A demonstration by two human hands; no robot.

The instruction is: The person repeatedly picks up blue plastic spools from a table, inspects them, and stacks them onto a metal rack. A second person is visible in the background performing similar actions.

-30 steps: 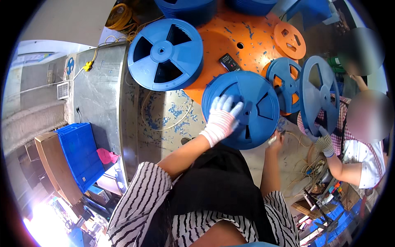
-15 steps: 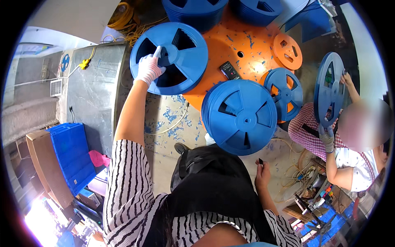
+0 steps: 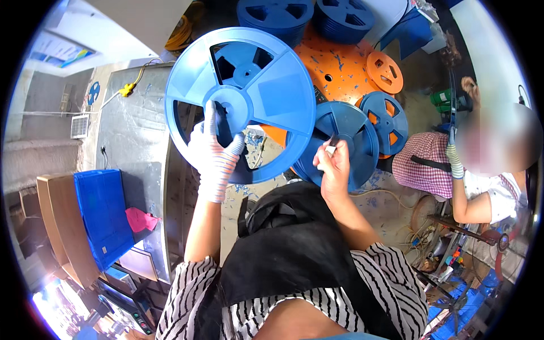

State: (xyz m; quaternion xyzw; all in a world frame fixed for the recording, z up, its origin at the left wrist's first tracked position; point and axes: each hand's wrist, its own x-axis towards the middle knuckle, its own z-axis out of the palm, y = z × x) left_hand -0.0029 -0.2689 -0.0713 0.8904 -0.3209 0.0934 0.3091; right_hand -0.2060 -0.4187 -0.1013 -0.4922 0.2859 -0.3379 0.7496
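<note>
A large blue plastic reel (image 3: 280, 96) is raised and tilted in front of me. My left hand (image 3: 214, 156), in a striped white glove, grips it near the hub, the index finger stretched along the hub. My bare right hand (image 3: 335, 170) pinches a small tool with a dark tip (image 3: 334, 140); its exact kind is unclear. That hand is in front of a stack of blue reels (image 3: 360, 133), to the right of the raised reel. Part of another blue reel (image 3: 245, 71) shows through the raised reel's upper opening.
An orange round table (image 3: 317, 62) with blue scraps carries blue reel stacks (image 3: 272, 14) at its far side. A smaller blue reel (image 3: 385, 122) and an orange reel (image 3: 385, 71) are at the right. A co-worker (image 3: 425, 164) sits there. A grey bench (image 3: 133, 130) stands left.
My left hand has lifted a blue reel from the far left stack and brought it nearer. My right hand has risen with the small tool. The co-worker's reel has turned edge-on.
</note>
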